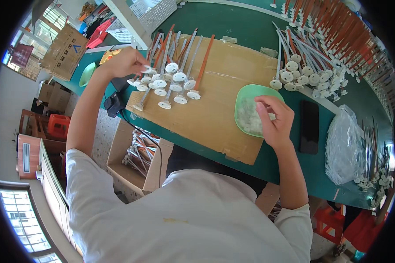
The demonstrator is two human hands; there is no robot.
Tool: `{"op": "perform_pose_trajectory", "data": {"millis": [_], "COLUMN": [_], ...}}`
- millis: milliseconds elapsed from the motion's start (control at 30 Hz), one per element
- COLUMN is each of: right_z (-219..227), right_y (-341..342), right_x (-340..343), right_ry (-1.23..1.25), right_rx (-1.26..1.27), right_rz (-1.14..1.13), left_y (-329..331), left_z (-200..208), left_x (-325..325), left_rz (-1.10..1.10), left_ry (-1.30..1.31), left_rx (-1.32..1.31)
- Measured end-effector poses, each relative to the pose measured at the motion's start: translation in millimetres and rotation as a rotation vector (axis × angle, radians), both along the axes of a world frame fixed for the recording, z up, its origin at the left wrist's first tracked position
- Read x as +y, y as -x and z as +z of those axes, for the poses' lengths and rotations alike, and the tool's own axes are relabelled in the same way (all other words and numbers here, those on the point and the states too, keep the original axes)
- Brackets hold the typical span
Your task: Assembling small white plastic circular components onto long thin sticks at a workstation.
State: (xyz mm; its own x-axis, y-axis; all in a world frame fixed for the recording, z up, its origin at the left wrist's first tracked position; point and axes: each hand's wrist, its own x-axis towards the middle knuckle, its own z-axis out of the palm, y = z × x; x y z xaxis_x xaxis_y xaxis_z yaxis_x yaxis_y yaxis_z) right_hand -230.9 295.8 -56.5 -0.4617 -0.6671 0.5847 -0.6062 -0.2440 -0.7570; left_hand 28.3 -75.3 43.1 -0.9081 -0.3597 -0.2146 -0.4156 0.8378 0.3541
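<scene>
At the left end of a cardboard sheet [219, 118], my left hand [126, 63] is closed in a pinch, its fingertips on a white round disc [147, 69]. That disc sits at the edge of a bunch of thin grey and orange strips [204, 61] with white discs on their near ends. My right hand [277, 120] hovers at the right rim of a light green bowl [245, 93], thumb and fingers curled together. Whatever lies between those fingertips is too small to make out. Small whitish translucent pieces [249, 117] fill the bowl.
More disc-ended strips [305, 74] lie at the back right, with a long row of orange ones [338, 30] behind. Right of the bowl are a black phone [309, 127] and a clear plastic bag [344, 147]. A cardboard box of strips [114, 164] stands below the table's edge; a black cable hangs there.
</scene>
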Motion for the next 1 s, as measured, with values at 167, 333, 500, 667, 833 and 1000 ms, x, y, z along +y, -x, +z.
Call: {"op": "perform_pose_trajectory", "data": {"millis": [167, 333, 500, 667, 833, 1000], "right_z": [-8.6, -14.7, -18.8, -13.3, -17.0, -29.4], "right_y": [0.5, 6.3, 12.0, 14.2, 12.2, 22.2], "right_x": [-0.9, -3.6, 0.4, 2.9, 4.4, 10.7], "right_ry": [-0.055, -0.085, -0.106, -0.137, -0.318, -0.531], "right_rx": [0.059, 0.191, 0.230, 0.386, 0.433, 0.399], "right_rz": [-0.069, 0.005, -0.011, 0.000, -0.050, -0.011], "left_y": [8.3, 68.9, 177.2, 263.0, 284.5, 264.6], "left_z": [0.1, 39.0, 24.2, -60.3, -87.5, -95.5], "left_x": [-5.4, 80.2, 159.5, 181.2, 184.3, 183.5], "left_rz": [-0.112, -0.155, -0.457, -0.603, -0.547, -0.379], "left_ry": [0.159, 0.804, 0.363, 0.180, 0.018, -0.160], "left_rx": [-0.104, 0.145, 0.494, 0.421, 0.230, 0.434]}}
